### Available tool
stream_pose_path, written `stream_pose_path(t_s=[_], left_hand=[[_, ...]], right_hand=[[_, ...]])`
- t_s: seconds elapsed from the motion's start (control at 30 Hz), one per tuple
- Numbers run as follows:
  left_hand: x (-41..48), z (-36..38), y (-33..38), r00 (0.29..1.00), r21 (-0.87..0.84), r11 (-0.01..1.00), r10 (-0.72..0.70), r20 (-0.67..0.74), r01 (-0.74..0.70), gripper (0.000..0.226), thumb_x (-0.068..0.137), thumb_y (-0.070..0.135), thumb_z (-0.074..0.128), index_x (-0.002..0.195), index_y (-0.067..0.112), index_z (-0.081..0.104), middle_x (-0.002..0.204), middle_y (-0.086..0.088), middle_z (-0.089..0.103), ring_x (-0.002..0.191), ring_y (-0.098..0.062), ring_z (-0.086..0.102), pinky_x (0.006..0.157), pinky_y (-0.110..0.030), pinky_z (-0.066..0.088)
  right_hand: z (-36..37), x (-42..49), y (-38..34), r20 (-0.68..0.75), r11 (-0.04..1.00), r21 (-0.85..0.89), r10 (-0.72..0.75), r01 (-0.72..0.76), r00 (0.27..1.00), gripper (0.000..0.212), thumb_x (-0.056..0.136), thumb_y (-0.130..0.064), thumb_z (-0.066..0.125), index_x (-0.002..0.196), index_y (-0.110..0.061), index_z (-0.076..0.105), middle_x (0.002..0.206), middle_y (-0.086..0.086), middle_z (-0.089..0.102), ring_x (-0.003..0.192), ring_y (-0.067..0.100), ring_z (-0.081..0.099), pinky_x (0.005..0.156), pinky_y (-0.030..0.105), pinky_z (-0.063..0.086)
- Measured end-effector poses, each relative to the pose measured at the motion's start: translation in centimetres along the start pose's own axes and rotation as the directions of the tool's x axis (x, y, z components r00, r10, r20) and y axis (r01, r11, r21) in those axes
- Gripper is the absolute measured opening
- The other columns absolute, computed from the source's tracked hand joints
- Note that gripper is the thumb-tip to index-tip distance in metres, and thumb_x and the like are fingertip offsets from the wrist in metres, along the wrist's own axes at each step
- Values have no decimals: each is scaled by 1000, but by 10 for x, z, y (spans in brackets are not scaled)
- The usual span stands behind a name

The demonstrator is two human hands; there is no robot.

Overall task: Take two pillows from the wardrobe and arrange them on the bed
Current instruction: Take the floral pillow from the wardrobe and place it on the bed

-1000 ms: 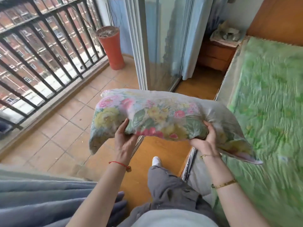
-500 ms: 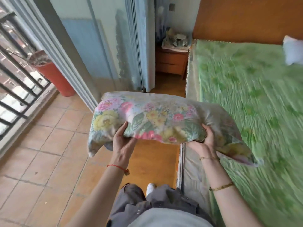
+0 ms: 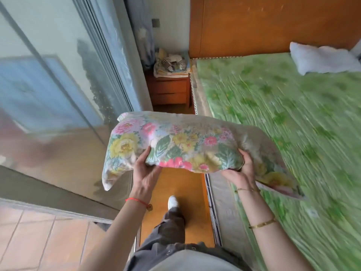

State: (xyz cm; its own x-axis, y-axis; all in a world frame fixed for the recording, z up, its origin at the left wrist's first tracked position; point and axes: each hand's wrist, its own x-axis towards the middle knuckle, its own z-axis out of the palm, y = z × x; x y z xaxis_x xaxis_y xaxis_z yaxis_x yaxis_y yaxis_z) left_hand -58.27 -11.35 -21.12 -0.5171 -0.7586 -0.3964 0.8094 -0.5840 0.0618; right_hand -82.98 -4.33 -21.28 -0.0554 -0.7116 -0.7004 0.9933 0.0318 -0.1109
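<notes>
Hands are seen cupped under a floral pillow at the centre of the frame: the left hand is curled up around its lower left edge, thumb pressed into the fabric, and the right hand is closed on the lower right edge in the same way. The pillow is held clear of everything, above a strip of wooden floor between a glass sliding door at the left and the bed at the right. Both of its ends are left unsupported; the left corner droops, and the right corner hangs just over the bed's green cover.

A white pillow is already laid at the upper right of the frame, by the headboard, so the floral one is judged to be the second, not yet placed. A bedside cabinet with small items piled on it is seen at the upper centre, at the end of the narrow gap.

Several risks are judged to follow. The grip is taken only along one long edge, so the soft filling could sag and slip out of the hands. The drooping left corner could be brushed against the door. If the pillow is tossed rather than set down, it could land crooked or crowd the white pillow.
</notes>
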Motion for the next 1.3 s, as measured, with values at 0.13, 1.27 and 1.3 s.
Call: stream_pose_path(t_s=[0.13, 1.27, 1.3], left_hand=[[83, 34, 41, 978, 191, 981, 73, -194, -36, 40, 109, 7, 36, 117, -2, 74, 110, -25, 74, 98, -36, 75, 70, -42, 63], [728, 319, 93, 988, 120, 984, -117, -96, 129, 47, 85, 6, 61, 132, -1, 61, 138, -24, 61, 134, -37, 54, 113, -54, 40], [744, 324, 90, 988, 123, 984, -116, -106, 129, 44, 85, 7, 61, 129, -1, 62, 137, -24, 61, 135, -37, 53, 118, -54, 34]], right_hand=[[52, 61, -21, 23, 997, 75, 3, -5, 1000, 44, 85, -30, 64, 121, -6, 58, 101, 26, 72, 106, 40, 60, 76, 58, 46], [415, 471, -384, -12, 957, 227, -182, 180, 983, 53, 91, -28, 58, 139, -8, 51, 141, 14, 55, 132, 32, 49, 118, 43, 30], [421, 481, -395, -14, 956, 224, -189, 188, 982, 53, 91, -28, 58, 140, -9, 50, 141, 14, 55, 133, 32, 49, 118, 43, 30]])
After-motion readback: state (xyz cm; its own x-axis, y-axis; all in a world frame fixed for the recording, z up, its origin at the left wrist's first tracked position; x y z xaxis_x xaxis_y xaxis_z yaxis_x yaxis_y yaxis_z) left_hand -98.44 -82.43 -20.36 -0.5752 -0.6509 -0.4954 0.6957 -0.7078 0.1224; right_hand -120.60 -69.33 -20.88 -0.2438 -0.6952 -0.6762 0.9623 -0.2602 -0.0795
